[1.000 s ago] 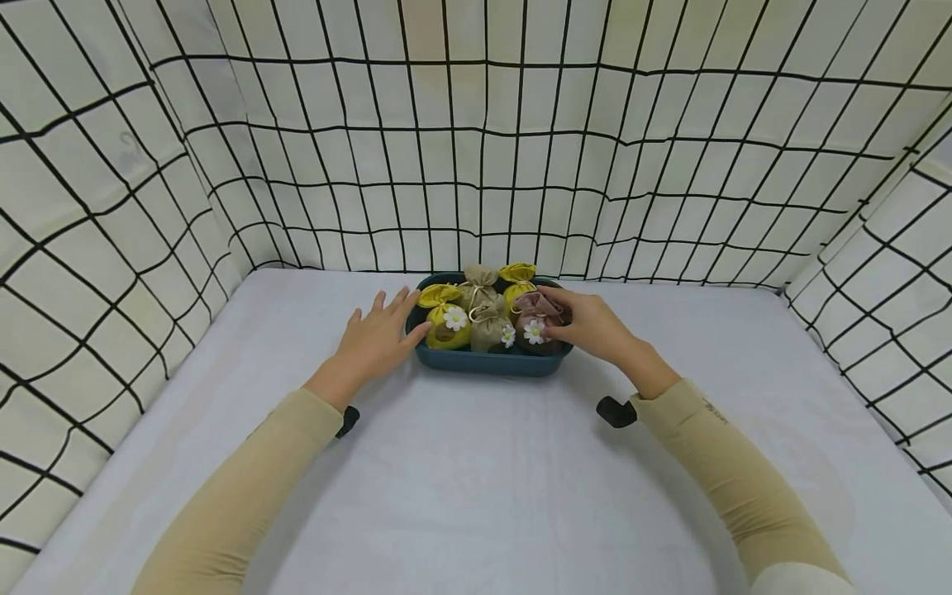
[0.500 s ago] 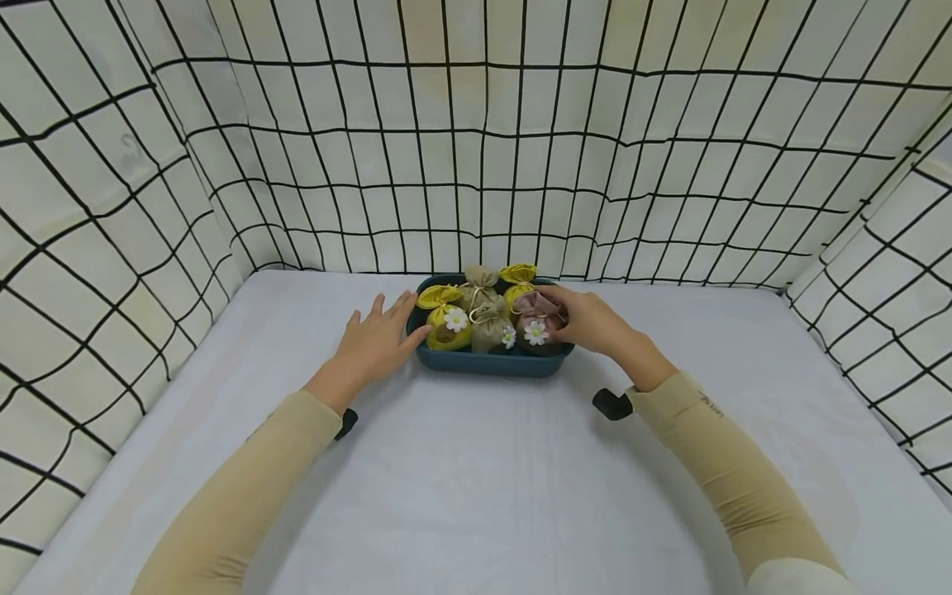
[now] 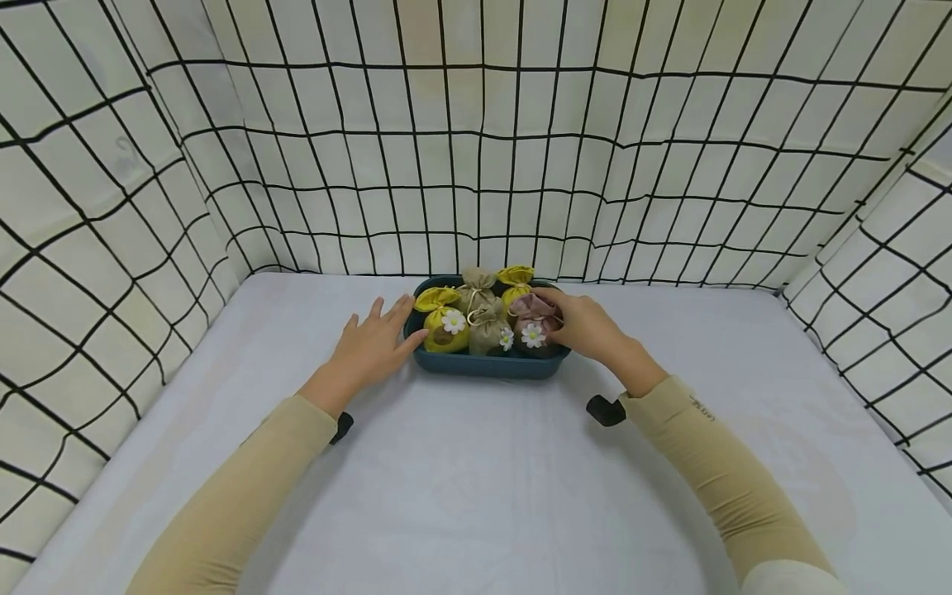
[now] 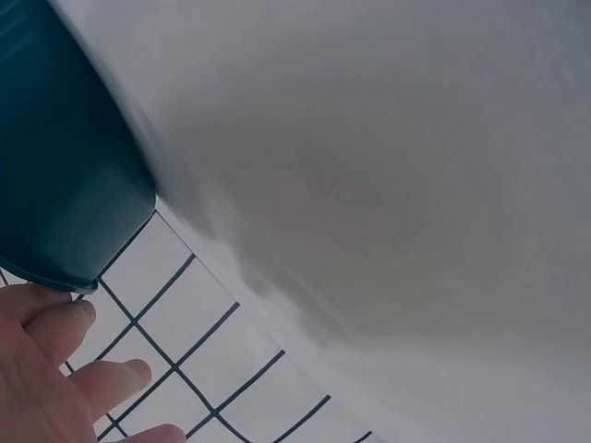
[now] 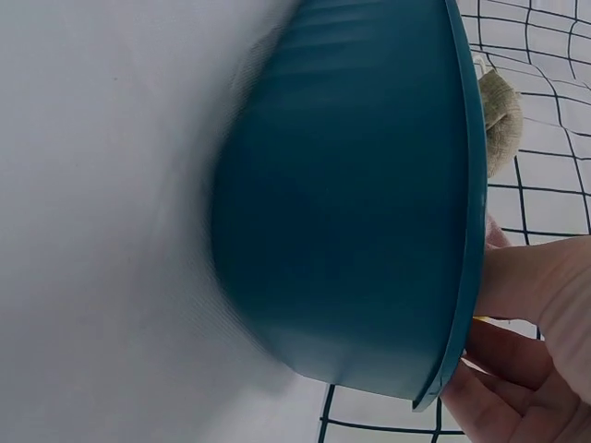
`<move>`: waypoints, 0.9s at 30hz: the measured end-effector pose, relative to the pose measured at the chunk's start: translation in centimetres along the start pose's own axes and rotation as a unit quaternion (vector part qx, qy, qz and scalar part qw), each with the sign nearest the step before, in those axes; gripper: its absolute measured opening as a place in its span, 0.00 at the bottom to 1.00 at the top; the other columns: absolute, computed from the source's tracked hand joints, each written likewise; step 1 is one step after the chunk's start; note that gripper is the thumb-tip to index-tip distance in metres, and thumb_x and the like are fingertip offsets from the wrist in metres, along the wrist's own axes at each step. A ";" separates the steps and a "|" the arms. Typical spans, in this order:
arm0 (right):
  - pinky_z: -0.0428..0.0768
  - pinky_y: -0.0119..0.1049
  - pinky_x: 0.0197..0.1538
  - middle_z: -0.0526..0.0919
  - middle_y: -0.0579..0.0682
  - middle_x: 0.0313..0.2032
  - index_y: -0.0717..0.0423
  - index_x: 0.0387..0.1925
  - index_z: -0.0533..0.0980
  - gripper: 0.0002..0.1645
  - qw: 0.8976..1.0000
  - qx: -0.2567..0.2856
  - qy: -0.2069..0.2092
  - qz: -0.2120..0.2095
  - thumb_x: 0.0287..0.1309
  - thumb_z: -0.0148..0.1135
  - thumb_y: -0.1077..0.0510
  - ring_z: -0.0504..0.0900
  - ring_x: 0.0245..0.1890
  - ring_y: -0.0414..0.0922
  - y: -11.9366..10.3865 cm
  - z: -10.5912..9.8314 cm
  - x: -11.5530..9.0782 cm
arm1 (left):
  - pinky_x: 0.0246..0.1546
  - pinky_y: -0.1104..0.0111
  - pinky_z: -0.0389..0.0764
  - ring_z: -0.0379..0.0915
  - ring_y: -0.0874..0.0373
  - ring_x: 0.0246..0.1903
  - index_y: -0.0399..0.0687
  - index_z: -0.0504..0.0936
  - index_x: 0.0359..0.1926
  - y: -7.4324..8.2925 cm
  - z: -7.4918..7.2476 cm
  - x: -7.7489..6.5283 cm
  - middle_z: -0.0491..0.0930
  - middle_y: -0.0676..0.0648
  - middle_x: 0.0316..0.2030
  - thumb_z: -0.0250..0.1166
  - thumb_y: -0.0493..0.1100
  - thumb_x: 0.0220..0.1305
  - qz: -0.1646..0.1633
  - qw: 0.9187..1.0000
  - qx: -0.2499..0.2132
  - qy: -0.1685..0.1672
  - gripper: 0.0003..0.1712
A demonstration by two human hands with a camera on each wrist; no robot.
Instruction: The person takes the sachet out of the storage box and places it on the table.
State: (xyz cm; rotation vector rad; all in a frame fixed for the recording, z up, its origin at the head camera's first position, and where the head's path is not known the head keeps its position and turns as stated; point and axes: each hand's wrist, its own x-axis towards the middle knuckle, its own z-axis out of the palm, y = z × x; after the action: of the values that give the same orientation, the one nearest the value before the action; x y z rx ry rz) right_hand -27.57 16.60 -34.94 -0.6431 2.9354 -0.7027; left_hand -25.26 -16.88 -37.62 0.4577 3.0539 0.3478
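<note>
Blue tray [image 3: 487, 366], fabric pouches [image 3: 487, 324] inside: left hand [image 3: 369, 347], spread wide, touches it at 9 o'clock; right hand [image 3: 591, 327] grips mauve pouch [image 3: 534, 311] at 3 o'clock

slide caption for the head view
Left hand at the blue tray, right hand holding the pink pouch beside yellow pouches and beige pouches.

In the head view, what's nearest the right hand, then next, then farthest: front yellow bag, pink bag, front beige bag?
1. Pink drawstring bag: in the right hand, tray's right end.
2. Front beige drawstring bag: middle.
3. Front yellow drawstring bag: left end.
</note>
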 end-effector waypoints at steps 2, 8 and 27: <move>0.76 0.47 0.42 0.82 0.67 0.54 0.56 0.77 0.64 0.47 1.000 -0.001 0.002 -0.001 0.59 0.74 0.65 0.80 0.39 0.53 0.0 0.0 0.0 | 0.70 0.31 0.45 0.39 0.33 0.77 0.43 0.48 0.82 0.0 0.0 0.0 0.48 0.42 0.80 0.45 0.64 0.81 0.003 1.000 -0.002 0.000 0.43; 0.75 0.46 0.40 0.84 0.64 0.46 0.57 0.76 0.65 0.45 1.000 -0.001 0.012 -0.014 0.59 0.73 0.66 0.78 0.35 0.52 -0.2 0.1 -0.1 | 0.70 0.31 0.44 0.38 0.34 0.78 0.43 0.48 0.82 0.0 0.0 -0.1 0.48 0.42 0.80 0.45 0.63 0.81 0.008 1.000 -0.009 -0.001 0.43; 0.79 0.49 0.40 0.85 0.66 0.48 0.57 0.73 0.69 0.37 0.999 -0.029 0.037 -0.028 0.64 0.69 0.66 0.85 0.39 0.57 -0.9 0.6 -0.1 | 0.70 0.32 0.45 0.38 0.34 0.78 0.42 0.46 0.82 0.1 0.0 -0.1 0.50 0.40 0.79 0.45 0.64 0.81 0.002 1.000 -0.003 -0.006 0.44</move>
State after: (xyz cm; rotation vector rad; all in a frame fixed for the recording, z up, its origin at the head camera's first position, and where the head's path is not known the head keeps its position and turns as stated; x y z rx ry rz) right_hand -27.03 15.69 -35.13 -0.7210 3.0270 -0.6638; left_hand -25.12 -16.83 -37.64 0.4643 3.0408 0.3517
